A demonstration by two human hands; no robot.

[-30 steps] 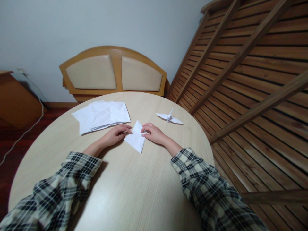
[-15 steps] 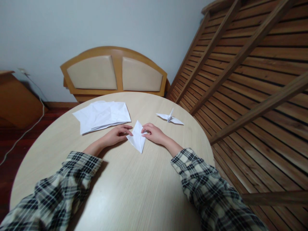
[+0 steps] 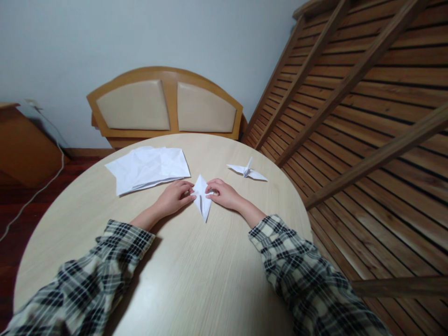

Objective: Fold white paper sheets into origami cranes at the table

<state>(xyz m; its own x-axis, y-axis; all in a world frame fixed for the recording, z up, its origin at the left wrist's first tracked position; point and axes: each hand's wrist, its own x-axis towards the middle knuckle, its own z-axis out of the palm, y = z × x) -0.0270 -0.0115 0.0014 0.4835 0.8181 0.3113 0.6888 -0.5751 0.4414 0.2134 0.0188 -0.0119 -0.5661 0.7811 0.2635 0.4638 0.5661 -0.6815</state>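
Observation:
A white folded paper (image 3: 203,201), narrow and pointed toward me, lies on the round light-wood table (image 3: 196,270). My left hand (image 3: 175,196) presses its left flap inward with curled fingers. My right hand (image 3: 222,192) holds the paper's right edge down with its fingertips. Both hands touch the paper near its upper part. Plaid sleeves cover both forearms.
A stack of white sheets (image 3: 149,168) lies at the table's back left. A finished white paper crane (image 3: 248,171) stands at the back right. Behind the table stands a wooden padded headboard (image 3: 164,105). A slatted wooden frame (image 3: 360,93) leans at the right.
My left hand has pushed the paper's left flap toward the middle, so the wide triangle has become a narrow pointed shape. My right hand has stayed in place.

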